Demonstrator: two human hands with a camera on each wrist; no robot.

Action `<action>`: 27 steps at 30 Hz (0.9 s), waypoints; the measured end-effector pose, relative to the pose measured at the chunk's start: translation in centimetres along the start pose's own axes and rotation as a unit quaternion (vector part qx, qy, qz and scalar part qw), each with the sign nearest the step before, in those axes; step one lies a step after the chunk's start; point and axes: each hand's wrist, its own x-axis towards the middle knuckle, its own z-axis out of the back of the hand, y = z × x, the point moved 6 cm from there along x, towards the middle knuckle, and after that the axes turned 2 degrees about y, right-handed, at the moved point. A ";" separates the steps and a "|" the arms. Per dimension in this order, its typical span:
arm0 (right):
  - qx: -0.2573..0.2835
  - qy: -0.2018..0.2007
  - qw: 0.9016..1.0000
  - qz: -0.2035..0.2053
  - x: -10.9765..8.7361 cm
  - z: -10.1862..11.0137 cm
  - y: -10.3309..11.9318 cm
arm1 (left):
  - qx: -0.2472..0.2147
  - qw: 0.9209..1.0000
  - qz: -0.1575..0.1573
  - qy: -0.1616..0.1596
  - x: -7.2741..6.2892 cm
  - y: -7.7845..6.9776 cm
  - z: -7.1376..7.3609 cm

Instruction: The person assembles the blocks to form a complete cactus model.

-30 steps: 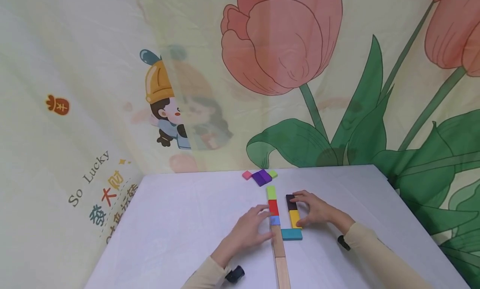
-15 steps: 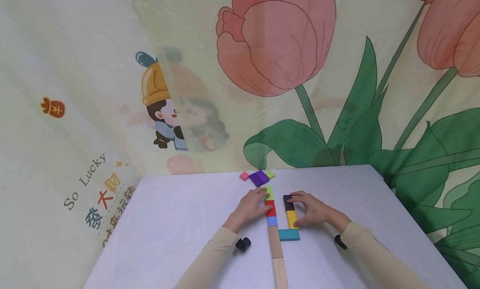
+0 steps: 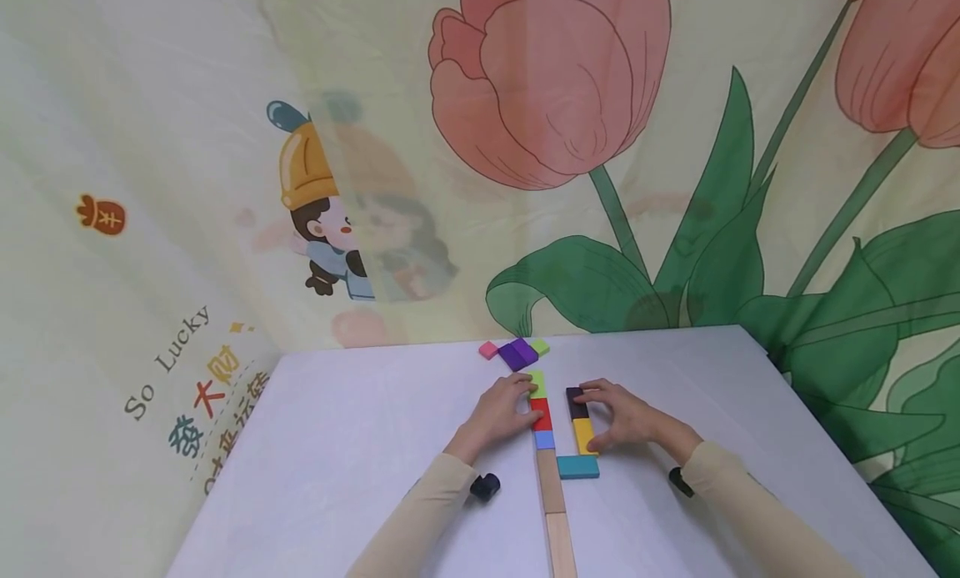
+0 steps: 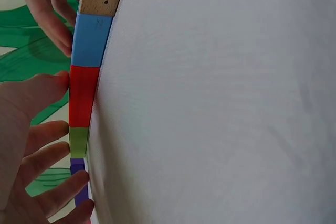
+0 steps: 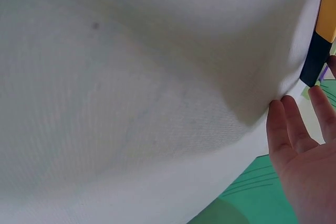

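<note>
A column of blocks lies flat, running away from me: two plain wooden ones [image 3: 550, 481], then blue [image 3: 544, 439], red [image 3: 542, 416] and green [image 3: 537, 383]. My left hand [image 3: 497, 411] is at its far end, thumb touching the red block and fingertips at the green one, fingers spread in the left wrist view. To the right, a black block [image 3: 575, 403] and a yellow block [image 3: 582, 434] form a shorter row, with a teal block [image 3: 577, 467] across its near end. My right hand [image 3: 628, 415] rests there, a fingertip on the black block and thumb by the yellow; its fingers are extended.
Beyond the column, purple blocks [image 3: 518, 354], a pink block [image 3: 488, 350] and a small green block [image 3: 540, 347] lie near the table's far edge. The table [image 3: 360, 444] has a white cover. Behind it hangs a tulip-printed cloth [image 3: 562, 86].
My left hand has moved away from me along the column, from beside the blue and wooden blocks to the red and green ones. My right hand stays at the black and yellow blocks.
</note>
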 end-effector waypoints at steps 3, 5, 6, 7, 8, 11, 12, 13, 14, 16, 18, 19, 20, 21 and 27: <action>0.003 -0.001 1.000 0.001 0.0 0.0 0.0 | -0.005 1.000 0.001 -0.005 0.0 0.0 0.1; 0.002 -0.002 1.000 0.006 0.0 0.0 0.0 | -0.019 1.000 0.012 -0.020 0.1 0.3 0.3; 0.001 -0.002 1.000 0.006 0.0 0.0 0.0 | -0.026 0.999 0.024 -0.030 0.2 0.6 0.3; 0.004 -0.003 1.000 0.004 0.0 0.0 0.0 | -0.033 0.998 0.037 -0.044 0.3 1.0 0.5; 0.004 -0.003 1.000 0.006 0.0 0.0 0.0 | -0.041 0.996 0.050 -0.059 0.5 1.4 0.6; 0.004 -0.005 1.000 0.004 0.0 0.0 0.1 | -0.051 0.989 0.092 -0.100 1.1 2.9 1.0; 0.006 -0.006 1.000 0.003 0.0 -0.1 0.1 | -0.049 0.988 0.101 -0.110 1.4 3.4 1.2; 0.006 -0.007 1.000 0.003 0.0 0.0 0.0 | -0.049 0.986 0.107 -0.116 1.8 3.7 1.3; 0.006 -0.007 1.000 0.003 -0.1 0.0 0.0 | -0.046 0.985 0.114 -0.117 2.2 4.1 1.4; 0.003 -0.007 1.000 0.001 -0.2 -0.1 0.0 | -0.046 0.984 0.123 -0.118 2.9 4.6 1.6; 0.005 -0.005 1.000 -0.001 -0.2 -0.1 -0.1 | -0.043 0.985 0.127 -0.111 3.7 4.9 1.9; 0.005 -0.004 1.000 -0.001 -0.2 -0.1 0.0 | -0.038 0.985 0.126 -0.107 4.0 5.0 2.1; 0.006 -0.002 1.000 -0.001 -0.3 -0.1 0.0 | -0.030 0.987 0.124 -0.099 4.4 5.0 2.2; 0.005 -0.002 1.000 0.000 -0.2 -0.1 0.1 | -0.021 0.988 0.119 -0.092 4.7 5.0 2.3; 0.007 -0.002 1.000 -0.002 -0.3 0.1 0.2 | 0.042 0.995 0.089 -0.026 6.1 4.6 2.3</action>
